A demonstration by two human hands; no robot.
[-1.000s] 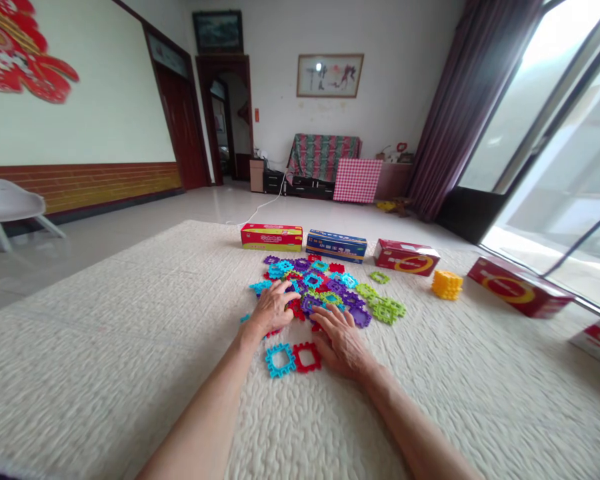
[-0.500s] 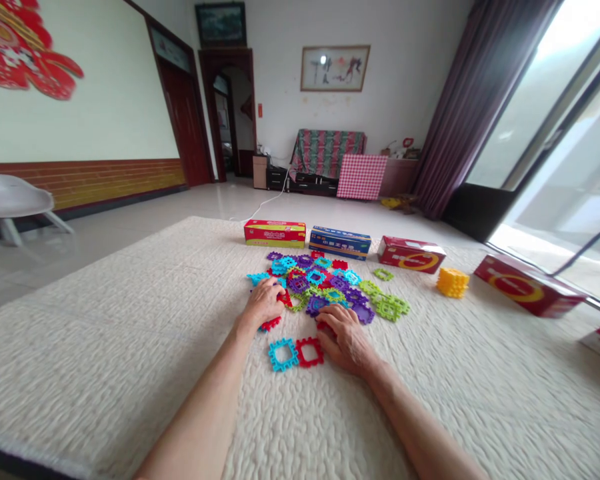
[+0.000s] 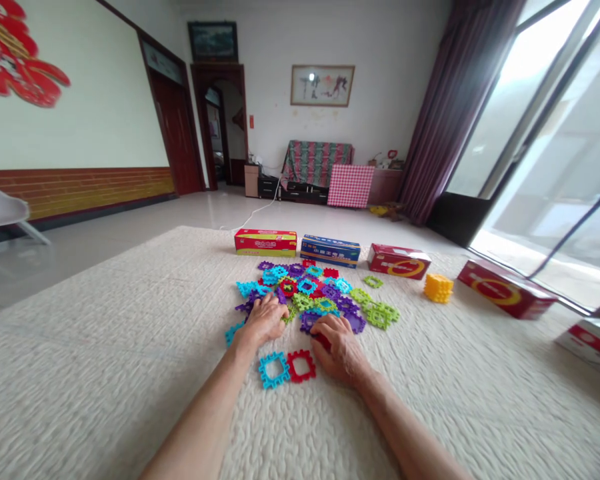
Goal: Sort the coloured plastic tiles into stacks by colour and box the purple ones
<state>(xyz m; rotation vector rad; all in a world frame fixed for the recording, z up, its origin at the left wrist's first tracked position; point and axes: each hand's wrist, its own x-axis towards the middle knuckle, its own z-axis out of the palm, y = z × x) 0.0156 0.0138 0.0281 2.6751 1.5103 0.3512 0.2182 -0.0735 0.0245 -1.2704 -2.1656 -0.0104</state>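
Observation:
A mixed pile of interlocking plastic squares in purple, cyan, green and red lies on the quilted cover. My left hand rests on the pile's near left side, fingers apart and bent downward; a purple piece and a green piece touch or lie close to its fingertips. At the near right side, my right hand curls over a red piece, mostly hidden under the fingers. Between my hands and nearer to me, a cyan square frame lies flat, edge to edge with a red square frame.
A yellow cube stands to the right of loose green squares. Behind the pile are a red-and-yellow box, a blue box and a dark red box. Another red box and a white-and-red box stand farther right.
My left hand has shifted among the pieces; the red ones beside it are no longer visible, and a cyan piece shows left of the wrist. The right hand stays over its red piece. The view has tilted slightly.

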